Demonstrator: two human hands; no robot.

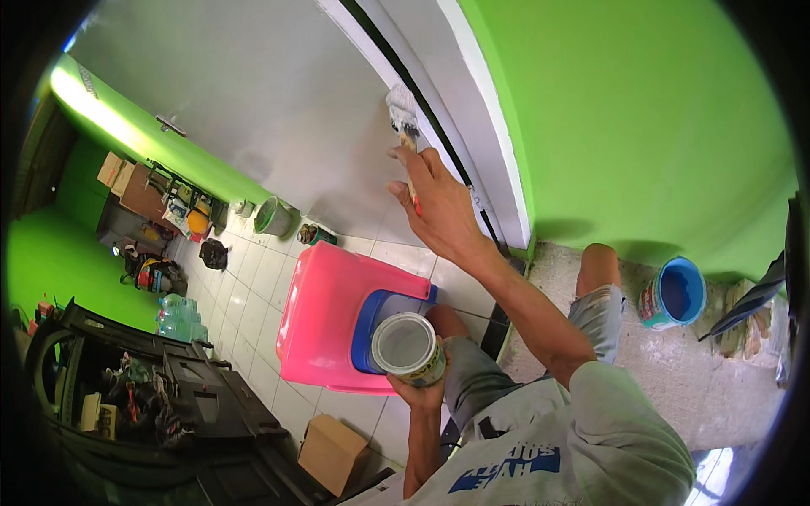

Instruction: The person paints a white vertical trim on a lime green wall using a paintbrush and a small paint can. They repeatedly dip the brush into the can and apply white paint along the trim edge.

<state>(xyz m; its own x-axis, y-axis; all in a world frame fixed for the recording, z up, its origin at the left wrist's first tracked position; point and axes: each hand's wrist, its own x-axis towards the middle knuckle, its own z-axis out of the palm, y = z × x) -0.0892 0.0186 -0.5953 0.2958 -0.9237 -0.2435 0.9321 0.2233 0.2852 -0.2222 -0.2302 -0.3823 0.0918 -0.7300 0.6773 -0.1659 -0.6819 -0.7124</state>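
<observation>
My right hand (446,205) grips a paintbrush (409,140) by its wooden handle, arm stretched up and forward. White paint coats the bristles, which touch the grey panel (285,95) close to its pale edge, beside a dark vertical gap (430,117). Lower down, my left hand (423,391) holds a paint can (417,354) from beneath and along its side. The can's top is off, and light grey or white paint shows inside it.
A pink plastic stool (316,316) with a blue one (362,335) stands by my knee. A blue paint bucket (672,294) sits right of my leg. Beyond are a grey bucket (273,217), a small can (316,234), a cardboard box (332,452) and a dark cabinet (215,405).
</observation>
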